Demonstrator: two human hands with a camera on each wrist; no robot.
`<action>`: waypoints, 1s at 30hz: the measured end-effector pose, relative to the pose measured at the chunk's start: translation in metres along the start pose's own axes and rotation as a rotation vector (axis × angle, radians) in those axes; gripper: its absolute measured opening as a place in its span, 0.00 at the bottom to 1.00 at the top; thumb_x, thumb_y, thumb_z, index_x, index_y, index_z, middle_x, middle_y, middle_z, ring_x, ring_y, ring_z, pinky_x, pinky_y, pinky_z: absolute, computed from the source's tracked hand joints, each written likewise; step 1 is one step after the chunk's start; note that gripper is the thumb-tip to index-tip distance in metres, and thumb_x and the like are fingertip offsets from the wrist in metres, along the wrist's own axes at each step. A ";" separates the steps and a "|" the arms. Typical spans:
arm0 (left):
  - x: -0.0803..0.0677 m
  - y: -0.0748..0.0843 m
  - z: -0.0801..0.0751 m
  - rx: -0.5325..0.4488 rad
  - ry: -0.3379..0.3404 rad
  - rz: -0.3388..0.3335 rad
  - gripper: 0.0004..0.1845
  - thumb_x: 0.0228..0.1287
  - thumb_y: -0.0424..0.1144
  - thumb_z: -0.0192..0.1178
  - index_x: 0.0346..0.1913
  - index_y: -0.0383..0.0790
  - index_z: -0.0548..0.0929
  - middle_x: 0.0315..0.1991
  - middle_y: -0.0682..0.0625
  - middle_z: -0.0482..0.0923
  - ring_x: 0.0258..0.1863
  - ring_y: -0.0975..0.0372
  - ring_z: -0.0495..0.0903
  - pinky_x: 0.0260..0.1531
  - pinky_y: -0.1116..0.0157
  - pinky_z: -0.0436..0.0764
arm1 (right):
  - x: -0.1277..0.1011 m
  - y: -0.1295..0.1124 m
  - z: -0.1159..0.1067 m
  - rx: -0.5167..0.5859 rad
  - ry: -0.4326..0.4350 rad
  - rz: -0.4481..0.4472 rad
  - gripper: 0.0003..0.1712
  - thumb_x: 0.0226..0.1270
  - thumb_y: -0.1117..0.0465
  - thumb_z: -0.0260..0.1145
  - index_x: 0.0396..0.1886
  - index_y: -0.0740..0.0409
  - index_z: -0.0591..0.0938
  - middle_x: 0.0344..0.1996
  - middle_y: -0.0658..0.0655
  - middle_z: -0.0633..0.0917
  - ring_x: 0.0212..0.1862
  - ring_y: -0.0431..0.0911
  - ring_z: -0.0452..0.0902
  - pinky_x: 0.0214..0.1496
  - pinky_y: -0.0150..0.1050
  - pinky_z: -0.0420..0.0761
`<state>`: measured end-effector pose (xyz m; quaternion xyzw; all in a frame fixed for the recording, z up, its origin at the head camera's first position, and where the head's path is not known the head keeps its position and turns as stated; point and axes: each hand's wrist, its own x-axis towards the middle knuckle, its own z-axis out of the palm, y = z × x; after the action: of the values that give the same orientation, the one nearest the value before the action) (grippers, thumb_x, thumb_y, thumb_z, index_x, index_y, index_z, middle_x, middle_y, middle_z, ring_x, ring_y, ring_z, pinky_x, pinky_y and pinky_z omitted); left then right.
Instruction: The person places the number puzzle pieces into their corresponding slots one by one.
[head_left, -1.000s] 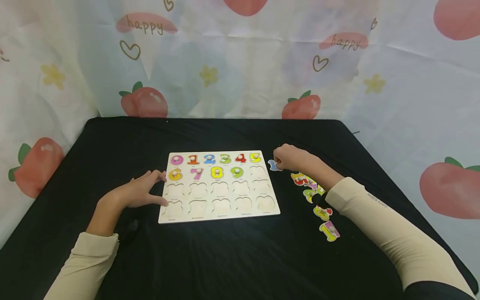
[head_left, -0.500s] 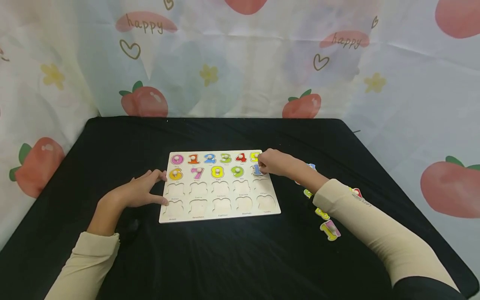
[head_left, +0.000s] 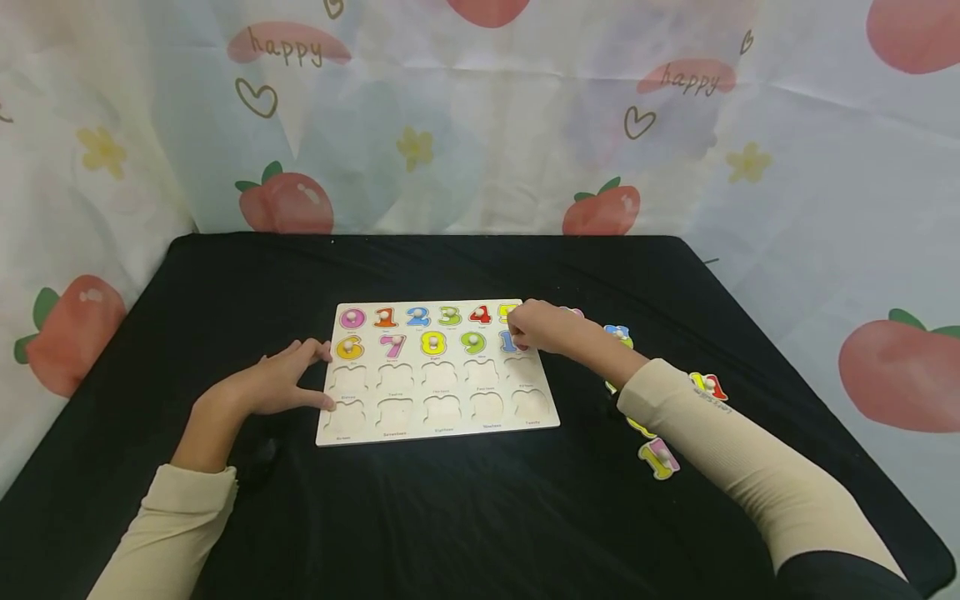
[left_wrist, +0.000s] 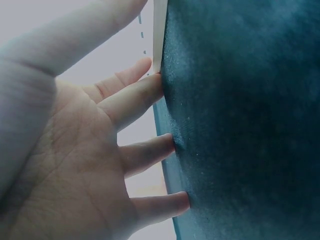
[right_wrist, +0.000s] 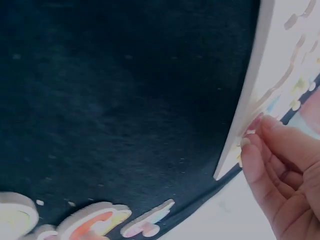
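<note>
A pale wooden number puzzle board (head_left: 442,427) lies on the black cloth, with the pieces 0 to 9 set in its top two rows. My left hand (head_left: 276,379) rests at the board's left edge, fingers spread and fingertips and thumb against it; in the left wrist view the fingertips come down by the board's side. At the right end of the second row my right hand (head_left: 546,327) pinches a number 10 puzzle piece (head_left: 507,341), its blue 1 showing. That piece sits over its recess, and the fingers partly hide its pink part (right_wrist: 254,123).
Right of the board lie loose number pieces, including a yellow-and-pink one (head_left: 659,459), a yellow-and-red one (head_left: 707,384) and a blue one (head_left: 618,332). My right forearm covers several others. A printed curtain (head_left: 480,125) hangs behind the table.
My right hand has carried the number 10 piece leftward from the cloth onto the board's second-row end recess. Loose pieces under the forearm have come into view. The left hand stays put.
</note>
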<state>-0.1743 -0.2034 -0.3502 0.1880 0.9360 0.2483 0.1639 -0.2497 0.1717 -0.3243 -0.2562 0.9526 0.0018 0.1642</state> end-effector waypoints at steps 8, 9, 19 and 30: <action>-0.001 -0.001 0.003 -0.005 0.001 -0.008 0.41 0.48 0.56 0.70 0.57 0.34 0.63 0.67 0.33 0.58 0.68 0.36 0.44 0.56 0.31 0.42 | -0.011 0.016 0.000 0.087 0.022 -0.030 0.09 0.68 0.62 0.61 0.44 0.61 0.81 0.31 0.54 0.80 0.27 0.43 0.74 0.30 0.33 0.74; -0.001 -0.001 0.003 -0.003 0.000 -0.008 0.41 0.49 0.55 0.70 0.57 0.34 0.63 0.67 0.33 0.58 0.68 0.36 0.44 0.56 0.31 0.42 | -0.013 0.020 -0.002 0.087 0.039 -0.035 0.10 0.68 0.63 0.60 0.45 0.62 0.80 0.32 0.54 0.80 0.27 0.43 0.73 0.30 0.34 0.74; 0.001 0.000 -0.002 0.017 -0.002 -0.006 0.39 0.50 0.54 0.69 0.56 0.34 0.63 0.67 0.32 0.57 0.67 0.37 0.47 0.56 0.31 0.44 | -0.045 0.066 -0.019 0.027 0.172 0.004 0.12 0.69 0.68 0.55 0.48 0.67 0.79 0.40 0.60 0.82 0.35 0.47 0.77 0.38 0.42 0.78; 0.001 -0.002 0.000 0.002 0.003 0.010 0.41 0.48 0.56 0.70 0.56 0.34 0.63 0.67 0.33 0.58 0.68 0.37 0.47 0.56 0.31 0.44 | -0.080 0.110 -0.009 0.041 0.085 0.138 0.08 0.65 0.70 0.59 0.41 0.69 0.80 0.33 0.58 0.81 0.29 0.46 0.74 0.34 0.43 0.77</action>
<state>-0.1762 -0.2047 -0.3519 0.1924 0.9356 0.2483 0.1610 -0.2408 0.3057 -0.2991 -0.1864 0.9739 -0.0173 0.1281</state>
